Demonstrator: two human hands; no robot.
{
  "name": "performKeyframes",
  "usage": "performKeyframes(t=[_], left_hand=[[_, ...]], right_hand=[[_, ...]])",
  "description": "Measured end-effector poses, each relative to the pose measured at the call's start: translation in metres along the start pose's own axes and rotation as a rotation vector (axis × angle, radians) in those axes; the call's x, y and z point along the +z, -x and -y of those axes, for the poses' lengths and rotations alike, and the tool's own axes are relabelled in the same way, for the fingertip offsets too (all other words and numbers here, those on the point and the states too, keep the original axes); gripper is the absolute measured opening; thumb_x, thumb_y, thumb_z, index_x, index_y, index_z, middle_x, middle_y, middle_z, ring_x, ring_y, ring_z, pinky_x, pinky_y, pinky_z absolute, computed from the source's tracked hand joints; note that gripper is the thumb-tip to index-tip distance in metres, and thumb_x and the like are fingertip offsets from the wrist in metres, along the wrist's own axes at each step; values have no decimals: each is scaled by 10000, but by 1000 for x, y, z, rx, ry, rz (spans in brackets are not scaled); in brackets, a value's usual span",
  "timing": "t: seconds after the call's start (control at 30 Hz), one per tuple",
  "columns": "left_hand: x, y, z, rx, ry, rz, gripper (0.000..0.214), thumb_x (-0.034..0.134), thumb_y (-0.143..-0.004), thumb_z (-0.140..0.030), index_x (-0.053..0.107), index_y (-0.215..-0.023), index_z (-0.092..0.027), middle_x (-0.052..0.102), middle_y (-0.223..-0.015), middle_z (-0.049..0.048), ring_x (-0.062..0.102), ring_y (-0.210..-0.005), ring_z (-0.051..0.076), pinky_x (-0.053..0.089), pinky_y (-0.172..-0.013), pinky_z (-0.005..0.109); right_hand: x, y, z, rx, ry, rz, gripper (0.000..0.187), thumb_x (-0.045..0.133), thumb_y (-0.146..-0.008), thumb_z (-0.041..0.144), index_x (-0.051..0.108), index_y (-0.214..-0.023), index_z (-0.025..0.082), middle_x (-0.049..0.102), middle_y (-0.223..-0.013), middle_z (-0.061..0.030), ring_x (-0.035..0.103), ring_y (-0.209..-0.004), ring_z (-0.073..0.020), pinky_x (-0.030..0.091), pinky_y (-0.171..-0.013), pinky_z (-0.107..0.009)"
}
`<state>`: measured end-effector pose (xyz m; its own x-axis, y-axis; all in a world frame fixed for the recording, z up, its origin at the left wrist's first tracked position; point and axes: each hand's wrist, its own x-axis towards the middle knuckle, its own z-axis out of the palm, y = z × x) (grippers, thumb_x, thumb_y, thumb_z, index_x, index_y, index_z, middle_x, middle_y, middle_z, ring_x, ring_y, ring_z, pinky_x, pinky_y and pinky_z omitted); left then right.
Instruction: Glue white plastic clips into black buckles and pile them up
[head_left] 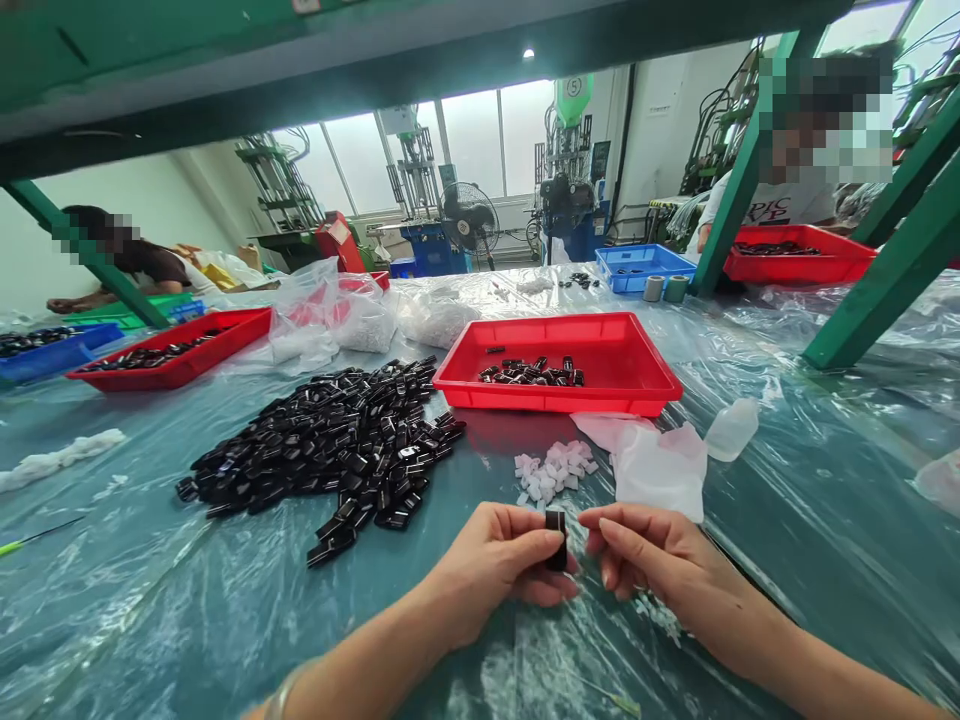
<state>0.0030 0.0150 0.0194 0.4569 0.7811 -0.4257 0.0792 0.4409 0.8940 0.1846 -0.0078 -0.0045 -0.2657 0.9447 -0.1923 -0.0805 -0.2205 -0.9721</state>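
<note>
"Holding the black part (556, 541) upright: the left hand (517, 560), thumb against fingers. What might go wrong?"

"A loose pinch could let it slip. The right hand (637, 548) is just beside; whether its fingertips hold anything cannot be told."

"And beyond?"

"White pieces (553, 470), which a stray knuckle could scatter; then a black pile (322, 440) at left and a red tray (525, 398), its near wall barring low reaches."

A factory workshop: tall machines (415, 165) and caged fans (470, 215) stand beyond the far edge of the tabletop (480, 495), people (795, 205) are near its far corners, and it bears a great heap of like black parts (315, 430) and bins (555, 400) of more.
</note>
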Motion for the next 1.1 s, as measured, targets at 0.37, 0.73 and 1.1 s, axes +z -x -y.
performKeyframes(t=[0.37,0.73,1.1], left_hand=[[-20,-93,-107,242,-234,-378,234,541,-880,-297,564,-1027,-117,601,-973,67,603,-795,164,526,-689,329],[-57,-34,-82,348,-751,-504,232,582,-851,-299,585,-1009,-129,621,-942,49,609,-807,176,516,-730,360],[-165,97,35,358,-1167,-1133,494,498,-711,-489,646,-973,-97,589,-1150,204,450,-1152,418,354,-952,573]], right_hand=[[2,-2,-8,-112,216,44,298,559,-799,375,607,-969,136,574,-678,-2,556,-612,-144,452,-574,-259],[2,3,-5,-267,387,22,210,541,-779,281,648,-903,149,602,-656,-12,555,-606,-155,433,-563,-253],[3,5,-7,-359,592,-3,205,530,-790,310,662,-869,175,628,-695,-32,549,-635,-188,420,-580,-288]])
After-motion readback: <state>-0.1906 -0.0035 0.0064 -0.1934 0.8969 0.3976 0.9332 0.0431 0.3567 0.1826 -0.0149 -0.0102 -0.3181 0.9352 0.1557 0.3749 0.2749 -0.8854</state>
